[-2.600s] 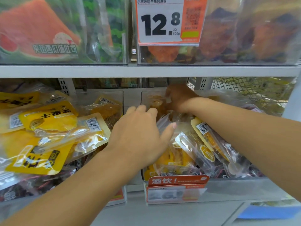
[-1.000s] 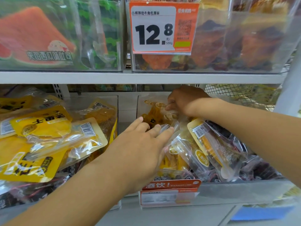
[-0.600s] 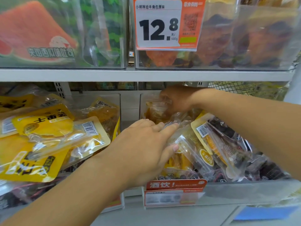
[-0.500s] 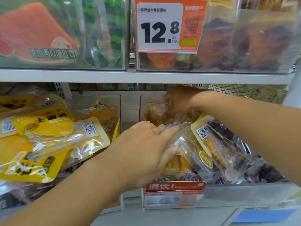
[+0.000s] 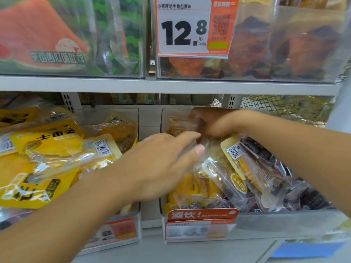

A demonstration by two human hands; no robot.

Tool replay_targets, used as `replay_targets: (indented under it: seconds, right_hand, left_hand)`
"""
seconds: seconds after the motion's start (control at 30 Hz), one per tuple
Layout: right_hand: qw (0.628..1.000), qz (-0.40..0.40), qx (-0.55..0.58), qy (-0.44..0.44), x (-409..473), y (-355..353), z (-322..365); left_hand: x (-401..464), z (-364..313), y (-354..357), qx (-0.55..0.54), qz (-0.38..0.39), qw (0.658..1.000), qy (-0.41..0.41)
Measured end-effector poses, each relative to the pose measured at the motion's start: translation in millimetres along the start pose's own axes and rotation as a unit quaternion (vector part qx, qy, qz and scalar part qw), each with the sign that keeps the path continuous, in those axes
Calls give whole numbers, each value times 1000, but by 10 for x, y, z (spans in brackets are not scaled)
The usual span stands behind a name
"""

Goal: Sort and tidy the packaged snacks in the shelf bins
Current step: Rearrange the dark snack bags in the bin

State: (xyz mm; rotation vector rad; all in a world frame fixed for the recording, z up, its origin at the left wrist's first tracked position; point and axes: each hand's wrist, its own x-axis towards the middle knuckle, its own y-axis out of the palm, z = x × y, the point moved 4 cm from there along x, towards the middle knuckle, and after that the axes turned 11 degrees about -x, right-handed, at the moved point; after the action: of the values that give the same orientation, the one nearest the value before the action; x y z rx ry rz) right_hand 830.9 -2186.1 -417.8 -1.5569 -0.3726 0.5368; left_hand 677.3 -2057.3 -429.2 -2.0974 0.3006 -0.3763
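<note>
In the head view, the right hand (image 5: pixel 212 122) gripped a clear, crinkled snack packet (image 5: pixel 182 124) with amber contents at the back of the right-hand bin (image 5: pixel 284 219). The left hand (image 5: pixel 163 168) lay flat, fingers straight, on the packets.

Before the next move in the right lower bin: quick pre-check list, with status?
1. Right hand has hold of a clear packet at the back of the right bin: ok, fingers curled on it.
2. Left hand free to help: ok, fingers straight, resting on the packets, gripping nothing.
3. What the gripped packet holds: cannot tell, blurred and partly hidden.
4. Front packets stable: not ok, the barcode packet leans tilted over the dark snack packs.
5. Left bin's yellow packets out of the way: ok, apart from both hands.
</note>
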Motion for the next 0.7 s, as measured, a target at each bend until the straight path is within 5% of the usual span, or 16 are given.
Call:
replay_targets:
  seconds: [0.13,0.23,0.4,0.7]
  right_hand:
    - [998,-40,-3,56,7,-42,11]
    - [992,-84,4,94,32,-39,-49]
    - [980,-98,160,60,117,79,-118]
    - [996,-68,43,47,54,32,38]
  left_hand:
    - [278,199,-254,-123,-165,975,-79]
    - [533,382,-297,-34,-123,975,-184]
    - [815,355,-161,1,-51,972,-230]
    - [942,471,-297,61,-154,960,-227]
